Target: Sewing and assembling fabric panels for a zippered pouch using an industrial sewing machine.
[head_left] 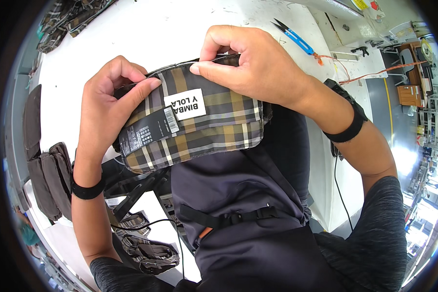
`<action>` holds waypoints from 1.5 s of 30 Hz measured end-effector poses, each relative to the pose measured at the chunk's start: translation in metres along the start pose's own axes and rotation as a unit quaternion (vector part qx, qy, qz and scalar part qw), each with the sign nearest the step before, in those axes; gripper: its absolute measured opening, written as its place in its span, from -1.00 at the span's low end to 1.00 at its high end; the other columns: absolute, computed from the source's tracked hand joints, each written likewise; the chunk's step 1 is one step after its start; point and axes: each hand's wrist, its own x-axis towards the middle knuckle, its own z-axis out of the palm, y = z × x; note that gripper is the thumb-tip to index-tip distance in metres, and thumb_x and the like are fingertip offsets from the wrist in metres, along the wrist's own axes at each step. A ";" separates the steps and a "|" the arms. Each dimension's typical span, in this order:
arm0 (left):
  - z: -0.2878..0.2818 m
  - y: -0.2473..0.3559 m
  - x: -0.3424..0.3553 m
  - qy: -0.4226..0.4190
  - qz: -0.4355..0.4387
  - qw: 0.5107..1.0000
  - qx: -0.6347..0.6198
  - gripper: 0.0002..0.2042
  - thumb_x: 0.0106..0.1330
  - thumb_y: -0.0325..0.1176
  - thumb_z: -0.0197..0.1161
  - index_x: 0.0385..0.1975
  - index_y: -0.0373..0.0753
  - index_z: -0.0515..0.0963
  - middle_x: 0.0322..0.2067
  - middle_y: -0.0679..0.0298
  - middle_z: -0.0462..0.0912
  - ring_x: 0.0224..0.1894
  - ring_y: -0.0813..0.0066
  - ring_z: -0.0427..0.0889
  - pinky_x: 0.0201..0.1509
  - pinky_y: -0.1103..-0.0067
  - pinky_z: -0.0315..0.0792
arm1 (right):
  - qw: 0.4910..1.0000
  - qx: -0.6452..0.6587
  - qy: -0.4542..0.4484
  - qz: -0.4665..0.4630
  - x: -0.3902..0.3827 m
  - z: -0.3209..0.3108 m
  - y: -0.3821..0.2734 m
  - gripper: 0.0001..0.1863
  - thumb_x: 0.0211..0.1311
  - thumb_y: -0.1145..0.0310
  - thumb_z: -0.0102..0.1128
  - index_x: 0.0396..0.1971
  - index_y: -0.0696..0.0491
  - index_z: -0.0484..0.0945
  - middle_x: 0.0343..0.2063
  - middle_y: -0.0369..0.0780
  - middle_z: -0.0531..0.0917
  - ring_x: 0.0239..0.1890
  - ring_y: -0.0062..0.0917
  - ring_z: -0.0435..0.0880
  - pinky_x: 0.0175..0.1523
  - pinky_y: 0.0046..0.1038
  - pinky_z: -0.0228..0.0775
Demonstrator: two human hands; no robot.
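Both hands hold a plaid fabric pouch (219,131), patterned in dark grey, olive and white, over the near edge of the white table. My left hand (109,97) pinches its upper edge near the left corner, thumb on the front. My right hand (248,63) grips the same edge further right between thumb and bent fingers. A white patch (192,108) with black print sits on the pouch front. Next to it lies a black tag (143,134) bearing a barcode strip. The pouch's back and the inside of the edge are hidden.
Blue thread snips (297,40) lie on the white table (170,24) at the far right, beside an orange cord (370,74). More plaid pieces (65,24) are at the far left. Brown fabric pieces (48,180) lie at the left edge; plaid pouches (153,253) rest lower down.
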 end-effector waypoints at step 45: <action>-0.025 0.065 0.100 -0.152 0.095 0.962 0.207 -0.87 0.37 -0.46 0.44 -0.20 -0.38 0.71 -0.24 0.29 0.75 -0.18 0.56 0.64 0.03 0.59 0.47 | 0.953 0.254 0.075 0.147 -0.020 -0.016 -0.010 -0.80 0.48 0.38 0.30 -0.30 0.22 0.71 -0.50 -0.41 0.64 -0.43 -0.82 0.48 -0.33 -0.61 0.33</action>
